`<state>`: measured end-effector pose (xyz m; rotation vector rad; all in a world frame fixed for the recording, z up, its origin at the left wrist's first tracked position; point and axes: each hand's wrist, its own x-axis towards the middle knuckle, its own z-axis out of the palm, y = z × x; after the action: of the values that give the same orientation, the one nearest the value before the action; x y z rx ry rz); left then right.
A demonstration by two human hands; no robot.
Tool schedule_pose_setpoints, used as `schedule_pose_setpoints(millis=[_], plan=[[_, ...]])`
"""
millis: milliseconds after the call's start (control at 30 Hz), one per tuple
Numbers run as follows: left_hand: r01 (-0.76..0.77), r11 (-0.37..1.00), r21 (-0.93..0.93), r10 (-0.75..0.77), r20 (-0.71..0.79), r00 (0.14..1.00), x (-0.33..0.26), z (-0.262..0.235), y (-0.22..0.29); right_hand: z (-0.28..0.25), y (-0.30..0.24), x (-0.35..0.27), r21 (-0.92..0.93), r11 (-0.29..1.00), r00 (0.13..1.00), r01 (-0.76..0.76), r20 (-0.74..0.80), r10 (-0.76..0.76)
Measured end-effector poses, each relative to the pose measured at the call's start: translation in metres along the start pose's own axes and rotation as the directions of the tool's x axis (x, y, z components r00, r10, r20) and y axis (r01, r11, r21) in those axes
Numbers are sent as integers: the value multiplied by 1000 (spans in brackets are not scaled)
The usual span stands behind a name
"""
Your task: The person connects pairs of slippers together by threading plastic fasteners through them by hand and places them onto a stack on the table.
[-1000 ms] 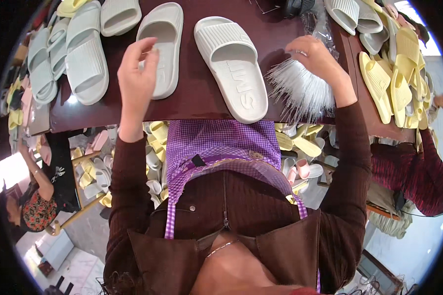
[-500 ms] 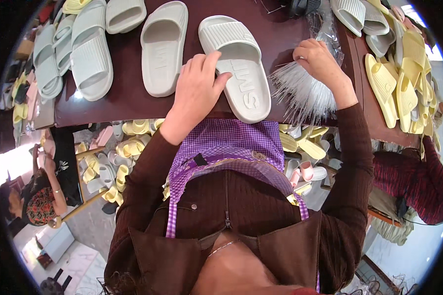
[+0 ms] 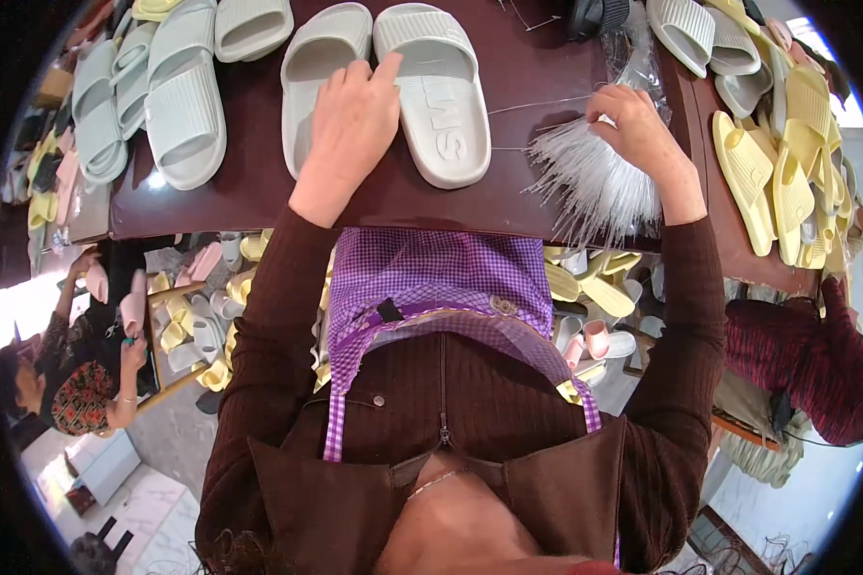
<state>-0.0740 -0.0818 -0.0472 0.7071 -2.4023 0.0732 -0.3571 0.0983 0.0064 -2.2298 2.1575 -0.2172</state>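
Note:
Two pale grey slides lie side by side on the dark red table, a left slide (image 3: 302, 91) and a right slide (image 3: 443, 120), toes away from me. Where their inner edges meet, my left hand (image 3: 347, 129) curls its fingers against the right slide's strap; it covers part of the left slide, and its thumb is hidden. Over a bundle of thin clear plastic strands (image 3: 585, 172), my right hand (image 3: 633, 129) is closed in a pinch. From its fingertips a fine strand (image 3: 542, 103) stretches toward the right slide.
More grey slides (image 3: 184, 120) stand in rows at the left. Yellow slides (image 3: 738, 177) pile up at the right, beside a clear plastic bag (image 3: 647, 67). A black object (image 3: 596, 17) sits at the back. Co-workers (image 3: 81, 383) are on both sides.
The right slide has moved left and away from me, up against the left one, with my left hand. A strand now stretches out from my right hand, which stays near the bundle.

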Motion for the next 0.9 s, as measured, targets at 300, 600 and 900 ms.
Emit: schedule_pose_setpoints(millis=[300,600,900], plan=[[-2,999,-35,4,38,999,-3,2,1,38,-7,30,8,1000,988,-7,-153,8],[-5,999,-54,7,41,999,-3,2,-7,23,0,30,-21,1000,989,7,-145,-10],[67,997,-41,-60,135,989,-9,-2,-13,-64,-14,-11,735,674,500,78,-613,611]])
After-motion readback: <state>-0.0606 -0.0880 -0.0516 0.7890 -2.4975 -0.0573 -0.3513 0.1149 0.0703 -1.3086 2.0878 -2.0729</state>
